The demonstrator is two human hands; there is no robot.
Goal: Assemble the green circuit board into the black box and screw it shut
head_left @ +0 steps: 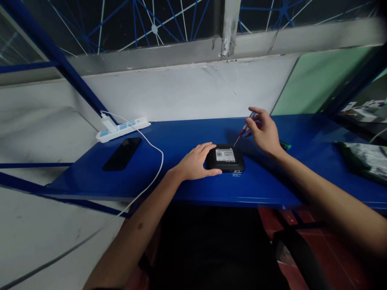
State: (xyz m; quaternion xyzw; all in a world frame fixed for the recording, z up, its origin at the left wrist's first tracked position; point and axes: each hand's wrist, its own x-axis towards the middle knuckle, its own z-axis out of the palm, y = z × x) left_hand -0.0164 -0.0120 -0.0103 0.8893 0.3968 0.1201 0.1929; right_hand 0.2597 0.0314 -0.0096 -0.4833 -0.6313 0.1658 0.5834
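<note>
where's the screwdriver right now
In the head view, the thin screwdriver with a partly red handle is right of centre, in the right hand, its shaft slanting down toward the far side of the flat black plastic box.

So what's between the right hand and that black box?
A screwdriver: the head view shows its handle in the right hand and its shaft slanting down to the black box at its far edge.

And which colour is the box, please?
The box is black; the head view shows it best.
</note>
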